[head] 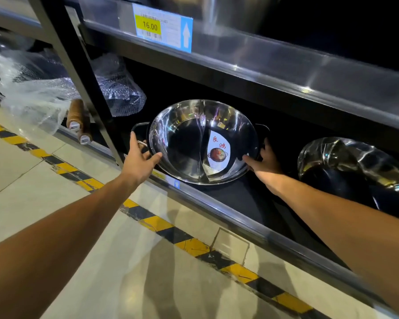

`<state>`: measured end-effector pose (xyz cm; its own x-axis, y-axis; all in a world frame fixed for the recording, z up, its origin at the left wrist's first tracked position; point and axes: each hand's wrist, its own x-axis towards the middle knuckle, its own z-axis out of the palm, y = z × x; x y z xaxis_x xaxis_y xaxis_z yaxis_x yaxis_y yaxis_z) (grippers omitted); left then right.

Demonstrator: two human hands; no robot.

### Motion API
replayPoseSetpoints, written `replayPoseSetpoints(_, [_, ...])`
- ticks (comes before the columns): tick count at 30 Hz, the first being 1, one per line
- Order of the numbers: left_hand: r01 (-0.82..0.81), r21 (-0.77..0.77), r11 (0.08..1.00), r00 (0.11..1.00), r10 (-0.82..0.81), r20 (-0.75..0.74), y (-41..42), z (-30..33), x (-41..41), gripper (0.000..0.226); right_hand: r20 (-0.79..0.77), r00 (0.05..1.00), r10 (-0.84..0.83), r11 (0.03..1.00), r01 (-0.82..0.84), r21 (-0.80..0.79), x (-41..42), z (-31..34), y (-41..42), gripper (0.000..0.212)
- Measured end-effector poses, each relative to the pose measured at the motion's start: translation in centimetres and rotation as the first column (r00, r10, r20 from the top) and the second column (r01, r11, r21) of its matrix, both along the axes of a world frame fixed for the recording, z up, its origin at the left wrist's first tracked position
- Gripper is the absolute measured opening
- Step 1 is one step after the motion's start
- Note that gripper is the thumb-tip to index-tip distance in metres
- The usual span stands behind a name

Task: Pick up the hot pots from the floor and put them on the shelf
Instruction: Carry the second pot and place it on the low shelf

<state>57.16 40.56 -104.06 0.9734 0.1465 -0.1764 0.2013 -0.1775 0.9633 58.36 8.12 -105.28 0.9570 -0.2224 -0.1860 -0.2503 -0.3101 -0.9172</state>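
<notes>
Far left, under the neighbouring rack: crumpled clear plastic wrap (30, 88) over dark goods, and two brown ribbed handles (75, 115) poking out toward the aisle. Just right of the black upright post (83, 72), a bundle in bubble wrap (118, 86) at the back of the bottom shelf (217, 203). On that shelf, a shiny steel hot pot (200, 141) — round, shallow, mirror-bright, split by a curved divider into two halves; nothing in the left half, a paper label with red characters and a pot picture lying in the right half. Black loop handles at both sides. Left hand (141, 157) reaching in from the aisle, arm nearly straight, fingers spread, thumb against the rim near the left handle, grip loose and apart rather than clamped. Right hand (263, 160) at the opposite rim, below the right handle, fingertips touching the pot's edge; fingers partly hidden in shadow, so cannot tell whether closed on anything. Further right on the same shelf, a second hot pot (355, 166), equally polished, tilted, cut off by the frame edge. Above, a glossy steel upper shelf (286, 63) with a blue-and-yellow price tag (162, 27) reading 16.00. Below — pale tiled floor (101, 261) with a worn yellow-and-black hazard stripe (161, 224) running along the shelf front.
</notes>
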Motion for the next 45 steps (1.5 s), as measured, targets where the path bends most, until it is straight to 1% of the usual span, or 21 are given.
replayPoseSetpoints(4, [0.037, 0.071, 0.997, 0.999, -0.037, -0.01, 0.1, 0.1, -0.4, 0.097, -0.022, 1.0, -0.004, 0.993, 0.001, -0.118, -0.4, 0.8, 0.7, 0.087])
replayPoseSetpoints(6, [0.028, 0.098, 0.995, 1.0, -0.029, 0.001, -0.2, 0.2, -1.2, 0.093, -0.063, 0.997, -0.044, 0.985, 0.033, -0.168, -1.5, 1.3, 1.1, 0.083])
replayPoseSetpoints(7, [0.004, 0.114, 0.993, 0.999, -0.008, 0.033, -0.3, 0.2, -1.9, 0.085, -0.074, 0.995, -0.063, 0.98, 0.048, -0.192, -2.3, 1.5, 1.3, 0.081])
replayPoseSetpoints(8, [-0.013, 0.143, 0.99, 0.995, -0.001, 0.096, -0.5, 0.1, -2.7, 0.071, -0.065, 0.996, -0.063, 0.971, 0.046, -0.236, -3.2, 1.7, 1.5, 0.08])
replayPoseSetpoints(9, [-0.021, 0.21, 0.977, 0.985, -0.015, 0.171, -0.6, 0.0, -3.6, 0.056, -0.032, 0.999, -0.026, 0.952, 0.015, -0.306, -4.3, 1.7, 1.5, 0.078])
replayPoseSetpoints(10, [-0.03, 0.316, 0.948, 0.969, -0.05, 0.24, -0.5, -0.2, -4.5, 0.049, 0.015, 0.999, 0.049, 0.92, -0.04, -0.39, -5.3, 1.8, 1.6, 0.076])
replayPoseSetpoints(12, [-0.017, 0.536, 0.844, 0.928, -0.187, 0.323, -0.2, -0.8, -6.0, 0.056, 0.085, 0.961, 0.263, 0.806, -0.17, -0.567, -7.3, 1.8, 1.4, 0.069])
replayPoseSetpoints(14, [0.066, 0.672, 0.737, 0.868, -0.375, 0.326, 0.3, -0.8, -7.2, 0.062, 0.033, 0.897, 0.442, 0.635, -0.286, -0.717, -8.8, 1.6, 1.0, 0.064])
replayPoseSetpoints(16, [0.177, 0.781, 0.599, 0.78, -0.569, 0.26, 0.4, -0.8, -8.1, 0.064, -0.064, 0.838, 0.542, 0.485, -0.374, -0.791, -9.8, 1.4, 0.3, 0.064])
replayPoseSetpoints(17, [0.225, 0.823, 0.521, 0.746, -0.635, 0.198, 0.3, -1.0, -8.4, 0.065, -0.097, 0.82, 0.565, 0.44, -0.398, -0.805, -10.1, 1.2, -0.1, 0.065])
replayPoseSetpoints(18, [0.262, 0.849, 0.458, 0.732, -0.667, 0.134, 0.1, -1.2, -8.5, 0.066, -0.115, 0.81, 0.576, 0.415, -0.41, -0.812, -10.2, 1.2, -0.4, 0.065])
replayPoseSetpoints(19, [0.289, 0.861, 0.418, 0.737, -0.672, 0.079, -0.1, -1.5, -8.4, 0.066, -0.123, 0.807, 0.578, 0.402, -0.413, -0.817, -10.2, 1.2, -0.7, 0.064])
replayPoseSetpoints(21, [0.314, 0.874, 0.371, 0.753, -0.658, 0.009, -0.5, -2.1, -8.0, 0.068, -0.133, 0.813, 0.567, 0.392, -0.409, -0.824, -9.7, 1.4, -0.9, 0.065])
replayPoseSetpoints(23, [0.324, 0.885, 0.335, 0.753, -0.657, -0.027, -1.0, -2.3, -7.3, 0.07, -0.15, 0.834, 0.531, 0.407, -0.406, -0.818, -9.1, 1.4, -0.8, 0.066])
replayPoseSetpoints(28, [0.384, 0.884, 0.267, 0.774, -0.615, -0.15, -2.3, -2.1, -4.8, 0.074, -0.2, 0.842, 0.5, 0.426, -0.44, -0.79, -7.3, 1.2, -0.9, 0.071])
replayPoseSetpoints(31, [0.388, 0.889, 0.243, 0.788, -0.588, -0.183, -3.1, -2.0, -3.7, 0.074, -0.244, 0.844, 0.478, 0.448, -0.473, -0.758, -6.2, 1.0, -1.0, 0.075])
replayPoseSetpoints(36, [0.367, 0.894, 0.256, 0.8, -0.577, -0.163, -3.5, -1.8, -3.3, 0.072, -0.245, 0.858, 0.451, 0.446, -0.455, -0.771, -5.3, 0.5, -0.6, 0.079])
replayPoseSetpoints(39, [0.276, 0.915, 0.295, 0.801, -0.597, -0.049, -3.6, -1.9, -4.2, 0.07, -0.215, 0.867, 0.45, 0.439, -0.425, -0.792, -5.2, 0.4, -0.7, 0.077])
replayPoseSetpoints(41, [0.228, 0.933, 0.277, 0.751, -0.66, 0.013, -3.6, -2.2, -5.0, 0.068, -0.211, 0.866, 0.453, 0.439, -0.422, -0.793, -5.2, 0.5, -0.7, 0.076])
replayPoseSetpoints(43, [0.234, 0.939, 0.253, 0.699, -0.715, 0.019, -3.6, -2.6, -5.4, 0.065, -0.216, 0.865, 0.453, 0.429, -0.424, -0.798, -5.3, 0.5, -0.5, 0.076])
replayPoseSetpoints(45, [0.221, 0.948, 0.229, 0.686, -0.728, 0.016, -3.2, -2.8, -5.2, 0.063, -0.212, 0.868, 0.45, 0.424, -0.416, -0.804, -5.4, 0.7, -0.1, 0.075])
